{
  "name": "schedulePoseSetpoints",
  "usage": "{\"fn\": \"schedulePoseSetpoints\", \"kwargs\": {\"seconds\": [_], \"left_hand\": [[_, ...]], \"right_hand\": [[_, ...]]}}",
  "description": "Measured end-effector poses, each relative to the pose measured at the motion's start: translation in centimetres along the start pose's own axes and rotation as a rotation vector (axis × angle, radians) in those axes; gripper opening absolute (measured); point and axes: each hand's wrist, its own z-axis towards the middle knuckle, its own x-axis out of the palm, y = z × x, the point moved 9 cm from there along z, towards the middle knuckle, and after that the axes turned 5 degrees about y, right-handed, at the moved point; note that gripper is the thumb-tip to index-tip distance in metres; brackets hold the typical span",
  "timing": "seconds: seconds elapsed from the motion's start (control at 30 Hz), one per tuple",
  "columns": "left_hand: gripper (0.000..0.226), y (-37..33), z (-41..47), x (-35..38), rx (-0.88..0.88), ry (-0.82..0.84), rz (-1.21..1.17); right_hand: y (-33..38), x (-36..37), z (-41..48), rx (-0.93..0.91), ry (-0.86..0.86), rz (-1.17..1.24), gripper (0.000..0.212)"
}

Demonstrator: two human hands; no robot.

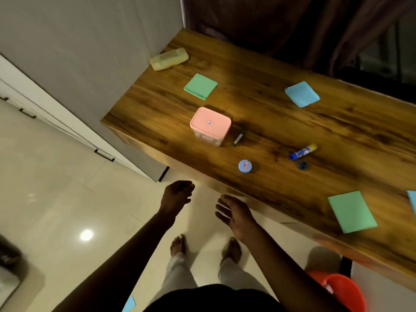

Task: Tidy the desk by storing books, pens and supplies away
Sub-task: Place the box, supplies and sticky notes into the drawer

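Head view shows the left hand (177, 195) and right hand (236, 213) empty, fingers slack, short of the desk (270, 109); the tidying looks unstarted, and the next move probably calls for reaching to the pink-lidded box (210, 124) beside the marker (238, 138).

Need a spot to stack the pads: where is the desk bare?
The desk is bare between the far blue pad and the glue stick, and between the small blue jar and the near green pad. Crowded around the pink-lidded box and marker.

Glossy wood-grain desk (292, 122), shiny tiled floor (56, 188), seemingly plastic pink-lidded box (210, 123).
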Motion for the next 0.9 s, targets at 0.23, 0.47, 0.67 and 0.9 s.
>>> {"fn": "schedulePoseSetpoints", "kwargs": {"seconds": [0.23,0.47,0.67,0.9], "left_hand": [[0.079,2.0,7.0,-1.9,-0.293,0.088,-0.606],[0.055,0.8,11.7,-2.8,-0.3,0.134,-1.095],[0.056,1.7,11.7,-3.2,-0.294,0.104,-1.124],[0.046,4.6,9.5,-6.0,-0.337,0.17,-1.054]], "right_hand": [[-0.6,-0.1,4.0,-0.105,0.004,0.48,0.01],[0.2,1.3,5.4,-0.337,0.07,0.647,0.021],[-1.2,1.4,4.8,-0.358,-0.038,0.6,0.022],[-5.7,1.1,2.2,-0.281,-0.128,0.553,0.019]]}}
